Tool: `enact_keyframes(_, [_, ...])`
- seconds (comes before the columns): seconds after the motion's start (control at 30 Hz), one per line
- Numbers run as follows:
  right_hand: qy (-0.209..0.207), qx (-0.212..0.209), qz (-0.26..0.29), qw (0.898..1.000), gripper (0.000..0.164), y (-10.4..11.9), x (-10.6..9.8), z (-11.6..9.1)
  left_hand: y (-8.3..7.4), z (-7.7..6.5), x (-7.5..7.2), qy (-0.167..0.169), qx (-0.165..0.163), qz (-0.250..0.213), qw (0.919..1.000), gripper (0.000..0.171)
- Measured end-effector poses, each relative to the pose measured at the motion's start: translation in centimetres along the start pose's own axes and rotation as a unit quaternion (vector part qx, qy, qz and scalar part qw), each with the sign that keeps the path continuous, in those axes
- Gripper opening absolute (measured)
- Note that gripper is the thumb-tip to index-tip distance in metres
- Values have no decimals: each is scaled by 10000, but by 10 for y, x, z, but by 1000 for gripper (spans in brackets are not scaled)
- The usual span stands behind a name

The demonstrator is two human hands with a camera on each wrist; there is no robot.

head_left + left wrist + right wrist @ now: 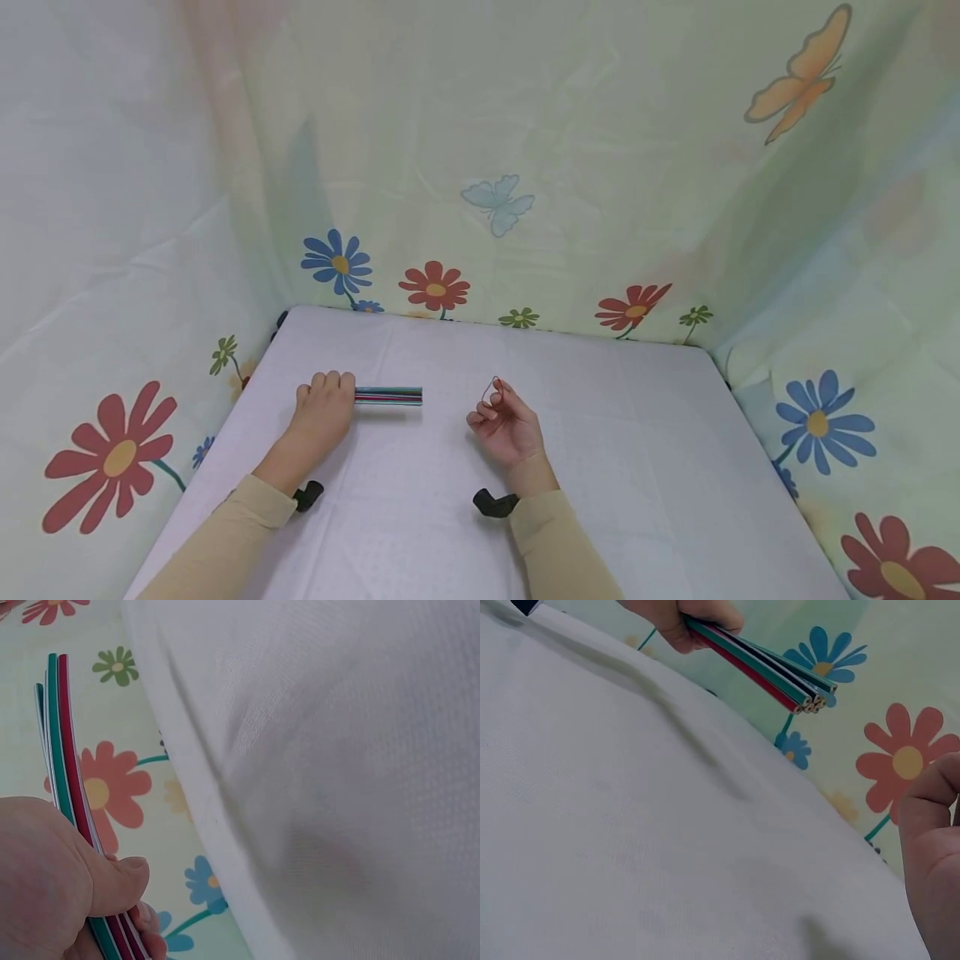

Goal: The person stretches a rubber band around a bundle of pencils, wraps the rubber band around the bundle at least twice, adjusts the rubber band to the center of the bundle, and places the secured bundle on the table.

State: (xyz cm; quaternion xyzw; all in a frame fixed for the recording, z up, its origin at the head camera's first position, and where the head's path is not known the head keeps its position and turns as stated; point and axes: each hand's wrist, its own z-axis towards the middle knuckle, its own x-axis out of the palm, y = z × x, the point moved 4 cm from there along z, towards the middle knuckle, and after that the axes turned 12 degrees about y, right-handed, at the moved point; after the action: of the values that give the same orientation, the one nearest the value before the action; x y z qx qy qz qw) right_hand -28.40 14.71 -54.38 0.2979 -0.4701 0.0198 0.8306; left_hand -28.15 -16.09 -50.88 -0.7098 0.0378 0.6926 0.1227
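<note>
My left hand (324, 407) grips a bundle of long, thin pencils (390, 397) in green, red and dark tones, held sideways over the left part of the table. In the right wrist view the bundle's flat, tan ends (810, 705) point toward the right hand. The left thumb (120, 881) lies across the pencils in the left wrist view, where their other ends stick out past the hand. Across a gap, my right hand (513, 429) is raised with its palm turned up, pinching a thin reddish loop (487, 387), like a rubber band, between thumb and fingertips.
A white cloth covers the table (622, 417). Around its back and sides hangs a pale curtain (600, 167) printed with flowers and butterflies. Black straps or mounts (495, 503) sit at both wrists.
</note>
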Motion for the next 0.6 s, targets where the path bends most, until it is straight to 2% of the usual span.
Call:
enact_keyframes(0.1, [-226,-126,47,9997,38,-3,0,-1,-1,-1,-1,2,-2,6,10000,7])
enact_keyframes(0.23, [-538,-38,55,9985,31,-8,2,-2,-1,-2,1,-4,-17,32,10000,7])
enact_keyframes(0.47, [-497,102,123,9986,23,-13,12,2,0,-2,4,-69,18,48,10000,7])
enact_keyframes(0.6, [-720,62,100,9973,24,-14,14,1,0,-1,4,-112,40,81,9999,8])
